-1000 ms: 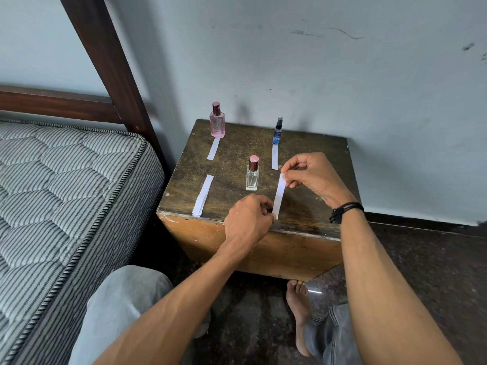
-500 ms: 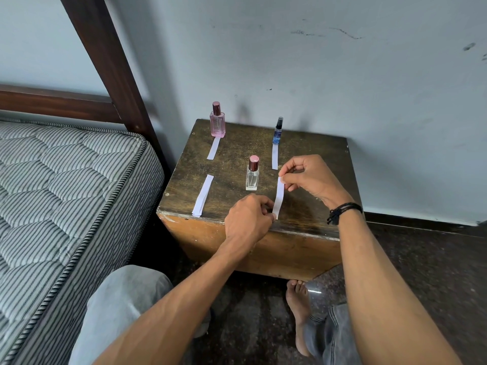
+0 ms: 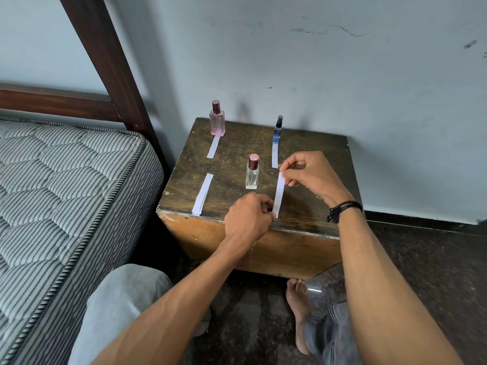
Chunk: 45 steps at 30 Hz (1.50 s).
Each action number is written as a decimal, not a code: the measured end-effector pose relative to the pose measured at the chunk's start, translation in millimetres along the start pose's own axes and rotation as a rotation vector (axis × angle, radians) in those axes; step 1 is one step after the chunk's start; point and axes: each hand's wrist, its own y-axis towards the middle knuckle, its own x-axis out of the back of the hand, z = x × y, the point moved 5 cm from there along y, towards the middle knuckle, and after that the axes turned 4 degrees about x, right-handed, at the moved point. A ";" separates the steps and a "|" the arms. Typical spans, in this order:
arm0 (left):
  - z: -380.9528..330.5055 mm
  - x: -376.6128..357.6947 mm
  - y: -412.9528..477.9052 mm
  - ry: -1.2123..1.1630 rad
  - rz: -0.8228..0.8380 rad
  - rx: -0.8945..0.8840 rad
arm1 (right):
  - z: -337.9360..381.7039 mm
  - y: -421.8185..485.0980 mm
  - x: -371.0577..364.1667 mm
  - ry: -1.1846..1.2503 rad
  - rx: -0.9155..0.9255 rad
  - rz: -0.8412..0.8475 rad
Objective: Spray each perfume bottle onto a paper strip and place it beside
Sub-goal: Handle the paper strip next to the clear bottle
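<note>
On the counter (image 3: 316,143), spare strips (image 3: 202,194) lie at 8 o'clock and the pink bottle (image 3: 217,122) stands at 11. My left hand (image 3: 247,217) pinches the near end of a strip (image 3: 279,192) held just at 3 o'clock of the central clear bottle (image 3: 252,173). The blue bottle (image 3: 278,129) stands at 1 o'clock. My right hand (image 3: 308,171) pinches the strip's far end.

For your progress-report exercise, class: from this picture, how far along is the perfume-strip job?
Looks done: the pink bottle and blue bottle each have a paper strip lying in front. In hand: the left hand and right hand pinch a third strip beside the clear bottle. Left: setting it down. Spraying cannot be seen.
</note>
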 end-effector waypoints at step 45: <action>-2.4 -5.7 9.9 -0.882 0.225 0.096 | 2.3 0.6 3.9 0.128 0.046 0.025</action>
